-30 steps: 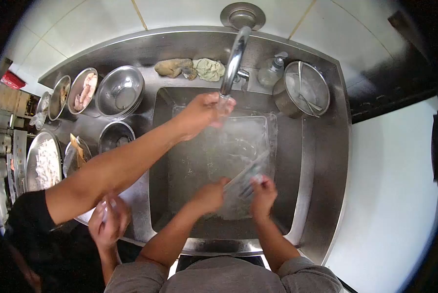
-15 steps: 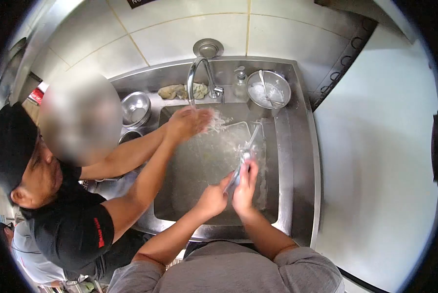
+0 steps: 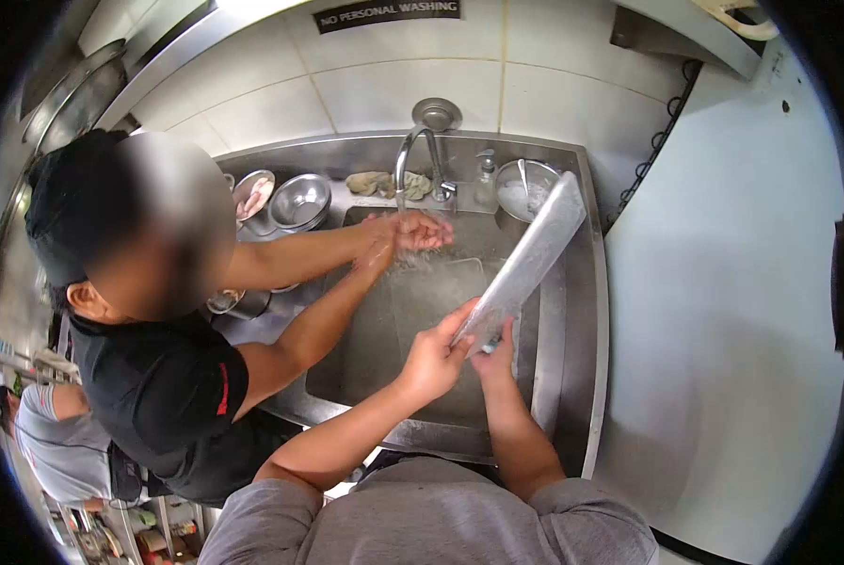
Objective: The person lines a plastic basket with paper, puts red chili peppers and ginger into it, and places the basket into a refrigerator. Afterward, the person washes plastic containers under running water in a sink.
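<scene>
A long, flat, translucent tray or lid (image 3: 533, 256) is tilted up over the right side of the steel sink (image 3: 549, 377). My left hand (image 3: 436, 358) grips its lower end, fingers wrapped round the edge. Behind that same end, my right hand (image 3: 497, 353) is closed on something small and pale, mostly hidden by the tray. Another flat clear piece (image 3: 441, 282) lies in the water of the basin. Water runs from the curved faucet (image 3: 412, 151) over a co-worker's hands (image 3: 417, 234), left of and apart from mine.
The co-worker in black (image 3: 158, 386) leans in from the left. Metal bowls (image 3: 301, 201) stand on the left counter. Behind the basin are cloths (image 3: 389, 185), a soap bottle (image 3: 486, 179) and a pot with utensils (image 3: 523, 193). A white panel (image 3: 723, 330) borders the right side.
The flat piece has come up out of the basin in my left hand and now points up and right. The co-worker has leaned in, with both hands under the faucet. The view has tilted upward.
</scene>
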The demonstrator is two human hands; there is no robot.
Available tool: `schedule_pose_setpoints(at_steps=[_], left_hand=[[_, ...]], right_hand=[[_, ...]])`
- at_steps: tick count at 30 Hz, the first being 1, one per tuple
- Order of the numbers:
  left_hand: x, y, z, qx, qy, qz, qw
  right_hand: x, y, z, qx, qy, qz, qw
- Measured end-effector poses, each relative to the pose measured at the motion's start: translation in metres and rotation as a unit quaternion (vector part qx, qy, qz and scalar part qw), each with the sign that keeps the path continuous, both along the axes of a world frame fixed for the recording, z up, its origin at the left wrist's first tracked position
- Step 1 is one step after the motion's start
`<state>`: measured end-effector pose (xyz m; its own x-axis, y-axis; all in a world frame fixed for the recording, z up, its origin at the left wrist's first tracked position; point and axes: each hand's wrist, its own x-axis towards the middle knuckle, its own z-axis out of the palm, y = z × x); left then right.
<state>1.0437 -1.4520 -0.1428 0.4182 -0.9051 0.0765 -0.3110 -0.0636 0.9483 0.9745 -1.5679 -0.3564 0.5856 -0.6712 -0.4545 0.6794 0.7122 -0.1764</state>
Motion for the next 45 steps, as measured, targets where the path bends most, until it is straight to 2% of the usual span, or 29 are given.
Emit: schedule_pose_setpoints(at_steps=[2,3,5,6,7,9,12,14,17,18,19,20,22,24,25,27,29,30,31,32,34,36,38,40,41,42,43,44,45], left_hand=[[-0.003,-0.001,-0.029,-0.04,0.029,0.022,0.999],[-0.005,0.001,-0.045,-0.042,0.029,0.029,0.998],[-0.007,0.004,-0.051,-0.116,0.161,0.033,0.98],[-0.004,0.004,-0.05,-0.117,0.159,0.039,0.98],[0.002,0.002,-0.044,-0.115,0.154,0.023,0.981],[0.013,0.0,-0.022,-0.115,0.147,0.011,0.982],[0.039,-0.012,0.019,-0.146,0.253,0.02,0.956],[0.058,-0.025,0.028,-0.008,0.339,-0.013,0.941],[0.046,-0.032,0.007,0.032,0.333,0.0,0.942],[0.037,-0.029,-0.005,0.008,0.362,0.013,0.932],[0.026,-0.025,-0.014,0.011,0.36,0.007,0.933],[0.015,-0.022,-0.021,-0.01,0.394,0.015,0.919],[0.008,-0.021,-0.031,-0.03,0.423,0.017,0.905],[0.005,-0.018,-0.039,0.003,0.333,-0.008,0.943],[0.006,-0.013,-0.037,0.004,0.335,-0.008,0.942],[0.015,0.003,-0.021,-0.014,0.456,-0.044,0.889],[0.011,0.018,-0.001,-0.016,0.46,-0.066,0.885],[0.009,0.024,0.008,-0.023,0.458,-0.08,0.885],[0.01,0.028,0.013,-0.032,0.454,-0.093,0.886],[0.015,0.028,0.015,-0.048,0.445,-0.087,0.89],[0.025,0.028,0.018,-0.056,0.455,-0.049,0.887],[0.039,0.033,0.011,-0.075,0.486,-0.008,0.871],[0.061,0.045,-0.033,-0.047,0.454,0.059,0.888],[0.072,0.055,-0.038,-0.016,0.419,0.119,0.9],[0.071,0.059,-0.03,0.015,0.439,0.178,0.88],[0.072,0.063,-0.026,0.044,0.458,0.237,0.855],[0.08,0.067,-0.025,0.044,0.461,0.238,0.854],[0.091,0.072,-0.022,0.001,0.551,0.187,0.813],[0.099,0.074,-0.021,-0.042,0.634,0.136,0.76]], right_hand=[[-0.012,-0.009,0.006,0.028,-0.035,-0.004,0.999],[-0.021,-0.019,0.009,0.017,0.006,-0.005,1.0],[-0.036,-0.039,0.005,0.005,0.045,-0.002,0.999],[-0.044,-0.051,0.001,-0.052,0.024,-0.006,0.998],[-0.05,-0.061,-0.005,-0.109,0.003,-0.01,0.994],[-0.058,-0.075,-0.008,-0.107,-0.009,-0.008,0.994],[-0.05,-0.082,-0.015,-0.102,-0.036,0.008,0.994],[-0.049,-0.083,-0.011,-0.095,-0.047,0.016,0.994],[-0.021,-0.08,0.009,-0.051,0.055,0.04,0.996],[-0.012,-0.073,0.02,-0.094,0.23,-0.057,0.967],[-0.006,-0.067,0.025,-0.129,0.395,-0.15,0.897],[-0.003,-0.065,0.025,-0.193,0.514,-0.124,0.826],[0.015,-0.037,0.023,-0.394,0.584,-0.157,0.692],[0.021,0.012,0.092,-0.522,0.533,-0.117,0.656],[0.016,0.012,0.097,-0.521,0.535,-0.116,0.656],[0.016,0.003,0.106,-0.554,0.607,-0.121,0.557],[0.015,-0.053,0.056,-0.524,0.592,-0.15,0.594],[0.011,-0.074,0.032,-0.393,0.436,-0.145,0.797],[0.011,-0.084,0.023,-0.23,0.243,-0.128,0.933],[0.007,-0.079,0.042,-0.234,0.239,-0.127,0.934],[-0.017,-0.051,0.099,-0.065,-0.009,0.01,0.998],[-0.022,-0.054,0.091,-0.105,-0.007,0.029,0.994],[-0.028,-0.064,0.088,-0.142,-0.011,0.043,0.989],[-0.037,-0.075,0.09,-0.31,0.136,0.045,0.94],[-0.038,-0.067,0.109,-0.309,0.137,0.046,0.94],[-0.039,-0.058,0.129,-0.392,0.194,0.08,0.896],[-0.038,-0.048,0.151,-0.47,0.248,0.116,0.839],[-0.033,-0.042,0.164,-0.604,0.337,0.194,0.696],[-0.021,-0.027,0.156,-0.707,0.343,0.15,0.601]])
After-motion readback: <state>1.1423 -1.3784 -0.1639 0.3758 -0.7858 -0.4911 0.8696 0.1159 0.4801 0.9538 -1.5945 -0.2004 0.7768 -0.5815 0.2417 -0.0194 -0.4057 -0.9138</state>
